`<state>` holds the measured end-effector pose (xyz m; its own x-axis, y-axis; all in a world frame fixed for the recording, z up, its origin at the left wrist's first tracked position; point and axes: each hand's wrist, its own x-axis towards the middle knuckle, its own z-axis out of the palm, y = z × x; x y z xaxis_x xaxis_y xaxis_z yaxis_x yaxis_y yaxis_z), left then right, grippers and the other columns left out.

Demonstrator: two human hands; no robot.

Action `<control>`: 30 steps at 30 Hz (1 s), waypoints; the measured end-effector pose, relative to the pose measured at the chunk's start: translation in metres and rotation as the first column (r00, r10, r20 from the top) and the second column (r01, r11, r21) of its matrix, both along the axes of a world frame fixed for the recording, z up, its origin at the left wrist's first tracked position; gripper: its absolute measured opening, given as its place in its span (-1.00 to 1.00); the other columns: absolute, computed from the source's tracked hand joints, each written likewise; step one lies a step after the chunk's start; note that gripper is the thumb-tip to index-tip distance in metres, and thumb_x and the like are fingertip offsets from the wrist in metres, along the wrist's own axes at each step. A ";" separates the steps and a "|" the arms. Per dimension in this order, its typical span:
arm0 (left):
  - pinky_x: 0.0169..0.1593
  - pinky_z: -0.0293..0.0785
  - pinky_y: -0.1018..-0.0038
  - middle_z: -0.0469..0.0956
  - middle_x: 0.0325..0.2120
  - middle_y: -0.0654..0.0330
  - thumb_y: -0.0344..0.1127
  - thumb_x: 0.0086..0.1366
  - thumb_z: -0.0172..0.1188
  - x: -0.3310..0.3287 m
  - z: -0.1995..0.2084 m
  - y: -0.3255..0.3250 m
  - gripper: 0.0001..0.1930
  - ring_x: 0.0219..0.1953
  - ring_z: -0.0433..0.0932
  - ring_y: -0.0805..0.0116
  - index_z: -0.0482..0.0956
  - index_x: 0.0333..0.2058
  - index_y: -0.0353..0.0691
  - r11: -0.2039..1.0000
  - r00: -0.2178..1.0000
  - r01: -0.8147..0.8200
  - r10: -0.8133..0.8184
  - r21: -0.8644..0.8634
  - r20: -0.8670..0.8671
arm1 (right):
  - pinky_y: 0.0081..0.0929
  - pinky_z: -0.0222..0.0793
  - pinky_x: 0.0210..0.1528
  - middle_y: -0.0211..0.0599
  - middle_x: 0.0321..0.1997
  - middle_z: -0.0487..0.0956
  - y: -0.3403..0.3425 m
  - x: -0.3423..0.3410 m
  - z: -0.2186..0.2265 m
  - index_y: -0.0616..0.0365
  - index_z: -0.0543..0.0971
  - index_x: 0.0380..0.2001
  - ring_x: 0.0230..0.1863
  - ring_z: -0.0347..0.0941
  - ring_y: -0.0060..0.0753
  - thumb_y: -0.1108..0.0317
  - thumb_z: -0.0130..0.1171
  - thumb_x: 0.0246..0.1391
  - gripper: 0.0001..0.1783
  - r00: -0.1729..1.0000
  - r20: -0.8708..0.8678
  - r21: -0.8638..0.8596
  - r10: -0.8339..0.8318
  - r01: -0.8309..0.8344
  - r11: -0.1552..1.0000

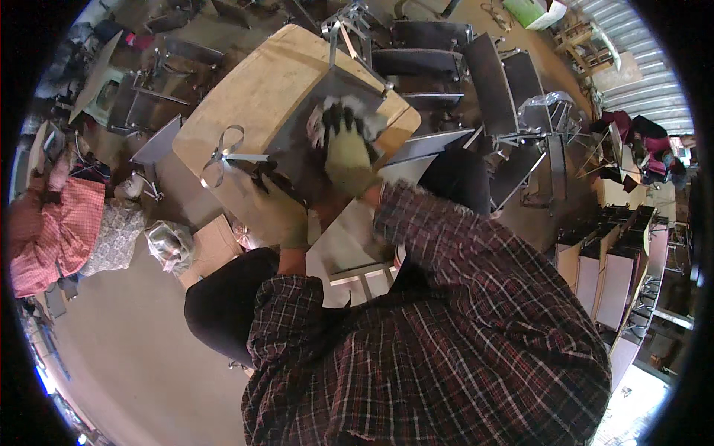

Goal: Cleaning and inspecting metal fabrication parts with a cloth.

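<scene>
A dark flat panel [294,137] with bent metal straps at its ends lies across a light wooden board [253,82] in front of me. My right hand [348,156], in a pale glove with dark fingertips, presses a whitish rag [320,123] onto the panel's face, its fingers closed over the cloth. At the panel's near left edge is my left hand [279,212], gloved the same way, its fingers curled over that edge. Beside those fingers a looped metal strap [232,141] sticks out. Another strap [334,48] rises at the far end.
Several similar dark panels with metal legs [416,63] crowd the floor beyond the board. At the left, a person in a red checked shirt [71,223] sits near a white plastic bag [171,245] and a cardboard piece [212,249]. Stacked panels [613,279] stand at right.
</scene>
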<state>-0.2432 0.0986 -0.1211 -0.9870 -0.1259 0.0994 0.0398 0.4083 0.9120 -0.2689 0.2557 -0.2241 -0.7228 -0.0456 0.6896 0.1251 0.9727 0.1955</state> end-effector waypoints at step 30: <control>-0.31 0.37 0.45 0.50 -0.40 0.17 -0.29 0.40 -0.09 -0.006 -0.003 0.009 -0.75 -0.41 0.46 0.36 0.46 -0.13 -0.33 0.994 0.991 0.065 -0.075 -0.087 -0.110 | -0.17 0.38 0.00 -0.09 -0.09 0.54 0.024 -0.037 -0.003 0.09 0.54 -0.14 -0.03 0.44 -0.03 0.36 -0.06 0.07 -0.71 0.900 0.414 -0.485 0.136 0.091 0.870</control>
